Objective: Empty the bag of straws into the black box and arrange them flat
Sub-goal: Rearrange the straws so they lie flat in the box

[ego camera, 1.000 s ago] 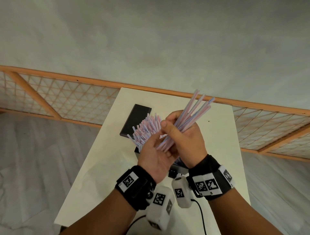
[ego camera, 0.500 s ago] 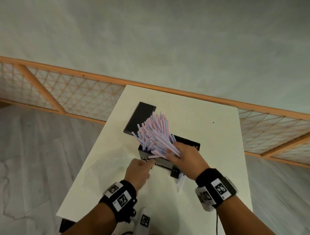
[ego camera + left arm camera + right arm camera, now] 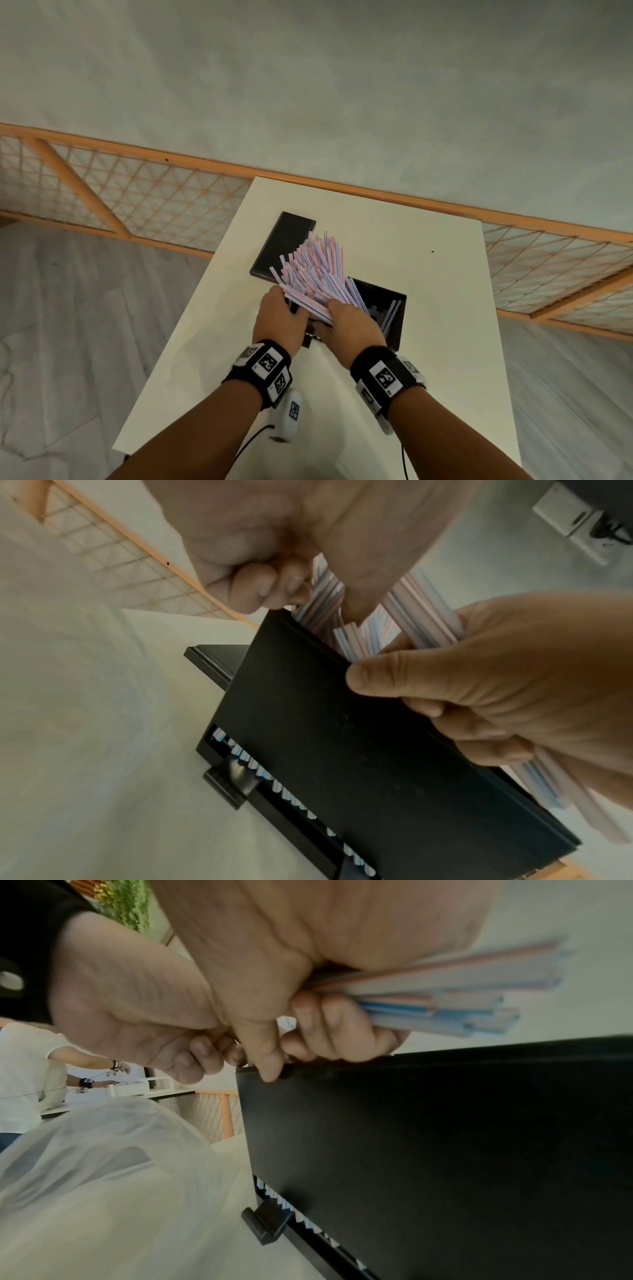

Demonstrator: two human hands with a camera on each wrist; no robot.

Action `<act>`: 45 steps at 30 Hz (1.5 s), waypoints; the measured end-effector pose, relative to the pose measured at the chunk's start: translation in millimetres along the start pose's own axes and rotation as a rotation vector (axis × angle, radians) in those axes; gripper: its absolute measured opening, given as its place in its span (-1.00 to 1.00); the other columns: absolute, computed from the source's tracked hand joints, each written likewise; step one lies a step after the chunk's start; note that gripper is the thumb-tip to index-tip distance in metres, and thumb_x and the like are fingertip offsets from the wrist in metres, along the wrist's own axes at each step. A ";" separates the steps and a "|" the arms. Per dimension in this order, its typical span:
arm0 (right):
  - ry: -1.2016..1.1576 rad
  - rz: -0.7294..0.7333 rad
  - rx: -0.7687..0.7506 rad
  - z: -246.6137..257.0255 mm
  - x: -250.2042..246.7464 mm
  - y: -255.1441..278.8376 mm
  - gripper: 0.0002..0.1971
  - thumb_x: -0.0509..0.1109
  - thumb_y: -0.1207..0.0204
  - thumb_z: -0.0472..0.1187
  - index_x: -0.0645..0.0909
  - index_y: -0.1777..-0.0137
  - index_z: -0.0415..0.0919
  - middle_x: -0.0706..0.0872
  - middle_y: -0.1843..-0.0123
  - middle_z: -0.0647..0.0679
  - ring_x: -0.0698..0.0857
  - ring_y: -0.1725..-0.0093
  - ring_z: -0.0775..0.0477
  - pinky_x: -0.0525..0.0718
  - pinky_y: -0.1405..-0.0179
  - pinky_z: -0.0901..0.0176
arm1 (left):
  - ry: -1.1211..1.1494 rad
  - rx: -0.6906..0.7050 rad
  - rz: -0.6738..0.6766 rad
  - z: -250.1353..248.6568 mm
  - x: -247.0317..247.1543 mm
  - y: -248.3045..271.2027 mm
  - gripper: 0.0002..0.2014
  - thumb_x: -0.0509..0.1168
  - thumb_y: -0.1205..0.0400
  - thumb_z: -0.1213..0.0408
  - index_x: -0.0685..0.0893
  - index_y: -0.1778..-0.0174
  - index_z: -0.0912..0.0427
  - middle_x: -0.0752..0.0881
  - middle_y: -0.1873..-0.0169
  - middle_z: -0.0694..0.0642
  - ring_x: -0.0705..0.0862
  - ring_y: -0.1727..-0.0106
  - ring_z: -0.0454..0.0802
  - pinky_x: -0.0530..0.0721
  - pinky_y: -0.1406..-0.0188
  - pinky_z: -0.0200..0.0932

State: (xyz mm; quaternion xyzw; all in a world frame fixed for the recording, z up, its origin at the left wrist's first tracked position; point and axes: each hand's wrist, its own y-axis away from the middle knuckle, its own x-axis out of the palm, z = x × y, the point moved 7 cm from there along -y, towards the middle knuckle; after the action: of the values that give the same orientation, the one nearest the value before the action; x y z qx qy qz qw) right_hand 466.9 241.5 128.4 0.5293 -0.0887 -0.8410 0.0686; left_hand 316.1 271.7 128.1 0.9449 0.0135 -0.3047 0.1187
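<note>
A black box (image 3: 399,325) stands in the middle of the white table. A thick bundle of pink-and-blue striped straws (image 3: 315,274) sticks out of its left end, leaning away to the left. My left hand (image 3: 279,315) is at the bundle's near left side, fingers curled at the box rim, thumb among the straws (image 3: 323,588). My right hand (image 3: 349,325) grips the lower part of the bundle (image 3: 428,993) just above the box's front wall (image 3: 445,1150). A few straws lie inside at the right end. Straw ends show in a slot along the box's bottom (image 3: 260,772).
The black lid (image 3: 281,246) lies flat on the table (image 3: 428,394) behind the box, to the left. The clear plastic bag (image 3: 103,1177) lies crumpled on the table beside the box. A wooden lattice rail (image 3: 154,202) runs behind the table. Another person (image 3: 27,1069) stands far off.
A second ago both hands held straws raised above the box. The right hand then came down onto the bundle, and the left hand has now joined it at the box's left end.
</note>
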 end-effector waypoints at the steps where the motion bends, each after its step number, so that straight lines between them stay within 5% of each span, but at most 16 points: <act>1: 0.004 -0.005 0.005 -0.8 0.3 -0.4 -0.61 0.31 -0.68 0.14 0.52 -0.43 0.03 0.77 -0.18 -0.09 0.76 -0.14 -0.20 0.78 -0.06 -0.10 | -0.011 0.004 -0.003 0.1 -0.8 -1.3 -0.83 0.40 -0.68 0.07 0.61 -0.10 0.00 0.70 0.00 0.00 0.71 0.05 -0.01 0.64 0.17 -0.17; 6: -0.093 -0.022 0.012 -4.2 -3.4 1.7 -0.65 0.28 -0.70 0.19 0.57 -0.38 0.07 0.80 -0.08 -0.07 0.77 -0.04 -0.19 0.78 0.02 -0.05 | -0.033 0.034 0.010 2.7 -5.2 -4.6 -0.91 0.25 -0.79 0.14 0.64 -0.09 0.02 0.72 0.07 0.02 0.67 0.08 0.03 0.57 0.08 -0.15; 14: -0.222 -0.089 0.114 -28.5 -18.0 2.6 -0.76 0.37 -0.67 0.07 0.47 -0.13 -0.04 0.77 0.12 -0.06 0.77 0.15 -0.19 0.76 0.14 -0.06 | -0.071 0.132 -0.034 -7.6 -30.1 6.8 -0.70 0.18 -0.83 0.05 0.46 0.22 0.01 0.61 0.29 0.01 0.57 0.29 -0.08 0.38 0.38 -0.34; 19: -0.421 -0.148 0.058 -22.4 -35.0 8.2 -0.78 0.45 -0.62 0.06 0.52 -0.03 -0.02 0.66 0.26 0.11 0.63 0.35 0.15 0.58 0.30 0.25 | -0.091 0.276 -0.069 -38.1 -53.9 13.7 -0.67 0.19 -0.83 0.07 0.41 0.28 0.00 0.55 0.39 -0.02 0.50 0.40 -0.14 0.44 0.43 -0.41; 22: -0.554 -0.197 -0.020 -6.2 -57.5 14.2 -0.79 0.50 -0.61 0.03 0.60 -0.05 -0.04 0.64 0.31 0.12 0.61 0.37 0.18 0.54 0.35 0.44 | -0.115 0.374 -0.108 -60.3 -70.3 16.1 -0.68 0.19 -0.83 0.07 0.42 0.26 0.01 0.52 0.40 -0.04 0.48 0.41 -0.14 0.42 0.43 -0.39; 27: -0.622 -0.185 -0.202 35.8 -92.9 20.8 -0.75 0.61 -0.51 0.04 0.67 -0.10 0.08 0.64 0.23 0.04 0.59 0.28 0.09 0.61 0.26 0.26 | -0.223 0.550 -0.027 -103.4 -78.1 24.8 -0.68 0.16 -0.84 0.09 0.42 0.23 0.06 0.48 0.39 -0.05 0.49 0.35 -0.10 0.38 0.42 -0.31; 30: -0.613 -0.179 -0.255 53.1 -98.1 16.9 -0.82 0.60 -0.47 -0.07 0.62 0.12 0.04 0.55 0.31 0.05 0.50 0.35 0.14 0.49 0.35 0.31 | -0.206 0.609 0.033 -127.1 -72.2 34.2 -0.76 0.17 -0.84 0.13 0.46 0.17 0.02 0.53 0.32 -0.10 0.57 0.27 -0.18 0.42 0.34 -0.34; 33: -0.683 -0.233 -0.151 43.6 -97.1 3.0 -0.73 0.52 -0.54 -0.16 0.50 0.30 0.04 0.51 0.39 0.08 0.46 0.45 0.16 0.48 0.38 0.29 | -0.092 0.637 0.063 -140.9 -70.1 40.7 -0.79 0.16 -0.84 0.07 0.58 0.07 0.00 0.64 0.29 -0.08 0.65 0.24 -0.15 0.51 0.31 -0.35; 35: -0.677 -0.230 -0.145 38.5 -97.3 -2.2 -0.84 0.43 -0.64 -0.07 0.62 0.16 -0.08 0.66 0.25 -0.07 0.61 0.33 0.06 0.68 0.26 0.03 | 0.002 0.626 0.080 -142.4 -70.2 43.2 -0.83 0.20 -0.82 0.02 0.62 -0.07 0.00 0.69 0.27 -0.04 0.67 0.25 -0.10 0.61 0.29 -0.27; 37: -0.651 -0.214 -0.165 34.6 -98.5 -3.6 -0.72 0.34 -0.68 0.09 0.67 -0.02 -0.12 0.71 0.09 -0.15 0.72 0.13 -0.07 0.75 0.09 -0.10 | 0.124 0.588 0.090 -140.3 -71.4 45.5 -0.82 0.30 -0.77 0.00 0.60 -0.20 -0.03 0.64 0.32 0.05 0.64 0.31 -0.07 0.61 0.32 -0.30; 40: -0.687 -0.275 -0.158 27.2 -111.2 -0.5 -0.53 0.28 -0.63 0.31 0.66 -0.08 -0.12 0.70 0.06 -0.13 0.71 0.12 -0.01 0.72 0.14 0.09 | 0.338 0.485 0.050 -129.0 -72.6 49.1 -0.75 0.31 -0.74 -0.04 0.59 -0.25 -0.02 0.64 0.26 0.10 0.63 0.30 -0.09 0.60 0.28 -0.38; 43: -0.781 -0.356 -0.124 21.4 -128.3 7.6 -0.61 0.34 -0.69 0.17 0.72 -0.07 -0.18 0.75 0.11 -0.02 0.72 0.13 0.23 0.63 0.16 0.44 | 0.476 0.220 -0.022 -96.0 -59.4 46.5 -0.60 0.14 -0.77 -0.16 0.65 -0.11 0.11 0.73 0.15 -0.05 0.68 0.14 -0.24 0.62 0.09 -0.36; 45: -0.912 -0.383 -0.114 20.9 -135.4 13.9 -0.63 0.31 -0.73 0.08 0.76 0.03 -0.22 0.81 0.15 -0.09 0.76 0.11 0.17 0.66 0.08 0.41 | 0.551 -0.037 0.046 -68.6 -35.5 42.8 -0.49 0.09 -0.80 -0.20 0.67 -0.11 0.20 0.76 -0.02 0.15 0.72 -0.02 -0.12 0.70 -0.13 -0.14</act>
State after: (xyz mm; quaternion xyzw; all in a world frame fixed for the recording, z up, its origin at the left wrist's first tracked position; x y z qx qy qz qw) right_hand 506.7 257.9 259.2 0.1099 0.0353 -0.9879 -0.1038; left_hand 330.7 247.7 211.8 0.9899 0.0295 -0.0333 0.1345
